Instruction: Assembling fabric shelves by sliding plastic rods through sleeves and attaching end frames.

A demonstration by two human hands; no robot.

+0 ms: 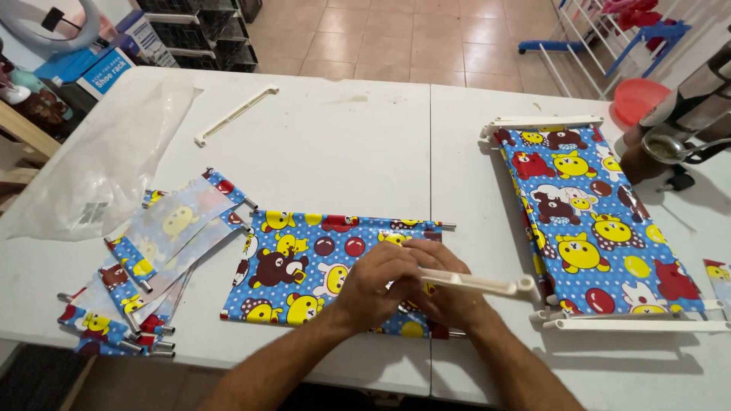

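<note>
Both hands are meeting low in the middle, over a flat blue cloth panel with yellow and brown cartoon bears and red balls (304,274) that is lying on the white folding table (365,144). The left hand (373,285) is curling its fingers around the near end of a long cream plastic bar (476,284), and the right hand (449,293) is grasping the same bar from below, so both hands are gripping it. The bar is sticking out to the right of the hands, and its rounded end is almost touching a bigger stack of the same bear cloth fitted into white plastic bars (594,221). That stack is lying just to the right of the hands. To the left of the hands, a loose heap of more bear cloth panels with thin grey metal rods (152,266) is resting near the table edge. Farther left and up, a crumpled clear plastic bag (106,160) is lying flat. Far above the hands, another cream plastic bar (236,114) is lying alone. A red plastic bowl (636,99) is sitting far up to the right.
</note>
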